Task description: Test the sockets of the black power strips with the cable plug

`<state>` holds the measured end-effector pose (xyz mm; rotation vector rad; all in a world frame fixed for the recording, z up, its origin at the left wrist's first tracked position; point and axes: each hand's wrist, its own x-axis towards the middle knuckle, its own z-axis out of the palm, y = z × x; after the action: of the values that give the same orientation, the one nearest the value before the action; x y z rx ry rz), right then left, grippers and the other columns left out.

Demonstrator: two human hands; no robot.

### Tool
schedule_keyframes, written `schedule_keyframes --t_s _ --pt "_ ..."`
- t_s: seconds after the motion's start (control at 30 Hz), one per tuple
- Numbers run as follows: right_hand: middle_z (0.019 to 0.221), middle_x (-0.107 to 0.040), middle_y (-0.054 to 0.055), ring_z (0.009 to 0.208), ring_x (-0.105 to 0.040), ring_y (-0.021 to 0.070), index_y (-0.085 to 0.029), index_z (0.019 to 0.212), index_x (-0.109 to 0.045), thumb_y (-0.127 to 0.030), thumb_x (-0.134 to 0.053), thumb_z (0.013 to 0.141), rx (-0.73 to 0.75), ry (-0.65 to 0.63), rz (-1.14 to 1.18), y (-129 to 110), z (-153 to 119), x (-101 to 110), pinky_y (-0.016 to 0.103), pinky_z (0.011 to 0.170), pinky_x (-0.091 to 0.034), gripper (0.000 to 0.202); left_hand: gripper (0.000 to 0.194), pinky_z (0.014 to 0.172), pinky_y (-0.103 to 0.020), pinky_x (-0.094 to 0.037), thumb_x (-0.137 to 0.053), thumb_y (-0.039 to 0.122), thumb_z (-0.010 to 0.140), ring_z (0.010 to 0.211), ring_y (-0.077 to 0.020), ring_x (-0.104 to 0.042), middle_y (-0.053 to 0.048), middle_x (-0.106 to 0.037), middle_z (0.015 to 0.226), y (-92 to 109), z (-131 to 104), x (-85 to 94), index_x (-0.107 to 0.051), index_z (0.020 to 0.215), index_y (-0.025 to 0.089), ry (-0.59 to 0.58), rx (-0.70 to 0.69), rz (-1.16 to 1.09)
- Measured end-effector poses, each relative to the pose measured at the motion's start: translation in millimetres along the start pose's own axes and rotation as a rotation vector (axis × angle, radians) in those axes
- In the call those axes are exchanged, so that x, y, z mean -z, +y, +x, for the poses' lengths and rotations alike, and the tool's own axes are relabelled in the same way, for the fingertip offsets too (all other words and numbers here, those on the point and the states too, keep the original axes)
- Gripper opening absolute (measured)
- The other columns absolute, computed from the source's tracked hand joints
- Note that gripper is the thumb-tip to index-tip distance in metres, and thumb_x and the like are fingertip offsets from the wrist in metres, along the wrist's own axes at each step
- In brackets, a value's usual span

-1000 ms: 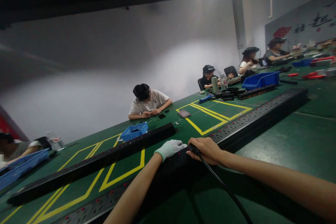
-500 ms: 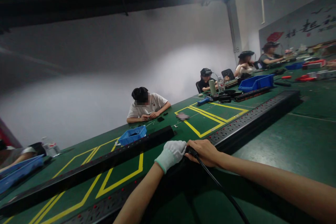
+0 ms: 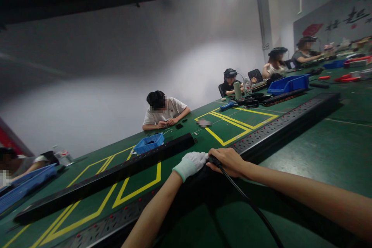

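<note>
Right now your two hands meet on the long black power strip (image 3: 279, 126) that runs across the green table (image 3: 325, 155). Your left hand (image 3: 193, 162) wears a white glove and rests curled on top of the strip — whether those fingers pinch anything beneath them cannot be told. Your right hand (image 3: 228, 161), bare, is closed around the plug end of a black cable (image 3: 247, 201), fingers wrapped over it where it touches the strip. The two hands touch at the knuckles.

From that grip the cable trails back toward you, between your forearms. Just beyond the grip, a second black strip (image 3: 116, 174) lies across yellow floor-style markings (image 3: 136, 190) taped on the table. Further out past the gloved hand sits a small blue bin (image 3: 149, 143), and behind it a seated person (image 3: 164, 112) bends over small parts. Off to the far right of the grip — well apart — a larger blue bin (image 3: 289, 84) stands near more seated people (image 3: 274, 66). At the left edge a blue tray (image 3: 26, 186) lies beside another person's arm.
</note>
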<state>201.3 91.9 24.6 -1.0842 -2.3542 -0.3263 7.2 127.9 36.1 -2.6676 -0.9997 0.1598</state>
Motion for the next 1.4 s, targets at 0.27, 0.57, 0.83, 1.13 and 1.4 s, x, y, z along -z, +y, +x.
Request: schedule_keyframes --t_s 0.27,0.57,0.83,1.13,1.4 --pt "0.078 -0.064 0.006 0.07 -0.061 0.0181 -0.018 0.092 -0.052 -0.049 -0.037 0.09 0.009 0.02 0.02 1.1 0.1 -3.9 0.023 0.057 -0.034 0.035 0.034 0.09 -0.033 -0.044 -0.028 0.022 0.095 0.11 -0.0205 -0.053 -0.011 -0.055 0.121 -17.2 3.4 -15.2 -0.044 0.124 0.017 0.017 -0.073 -0.08" --pt "0.078 -0.064 0.006 0.071 -0.061 0.0188 -0.018 0.095 -0.052 -0.049 -0.036 0.091 0.004 -0.005 -0.008 1.9 0.1 -4.4 0.024 0.057 -0.034 0.035 0.036 0.088 -0.028 -0.044 -0.023 0.026 0.096 0.104 -0.0171 -0.057 -0.007 -0.06 0.115 -32.0 14.5 -23.8 -0.053 0.115 0.018 -0.011 -0.023 -0.194" --pt "0.078 -0.064 0.006 0.071 -0.061 0.0182 -0.018 0.095 -0.051 -0.047 -0.037 0.091 0.008 0.003 0.006 1.2 0.3 -3.6 0.023 0.058 -0.034 0.032 0.033 0.09 -0.038 -0.044 -0.033 0.03 0.096 0.108 -0.0189 -0.054 -0.01 -0.056 0.119 -35.4 14.5 -19.2 -0.05 0.119 0.015 -0.06 -0.003 -0.278" --pt "0.079 -0.064 0.006 0.073 -0.061 0.0182 -0.018 0.095 -0.052 -0.046 -0.038 0.091 0.015 0.017 0.028 0.9 0.5 -2.8 0.023 0.06 -0.035 0.031 0.028 0.094 -0.042 -0.04 -0.042 0.029 0.093 0.108 -0.0198 -0.053 -0.008 -0.056 0.117 -35.8 16.9 -15.5 -0.054 0.114 0.015 -0.064 0.036 -0.469" --pt "0.08 -0.064 0.005 0.074 -0.061 0.018 -0.019 0.097 -0.051 -0.046 -0.038 0.091 0.017 0.009 0.023 1.6 0.5 -4.7 0.023 0.06 -0.036 0.03 0.03 0.075 -0.035 -0.051 -0.05 0.037 0.089 0.086 -0.0164 -0.059 -0.006 -0.059 0.102 -40.3 9.6 -8.8 -0.055 0.108 0.013 -0.089 0.195 -0.65"
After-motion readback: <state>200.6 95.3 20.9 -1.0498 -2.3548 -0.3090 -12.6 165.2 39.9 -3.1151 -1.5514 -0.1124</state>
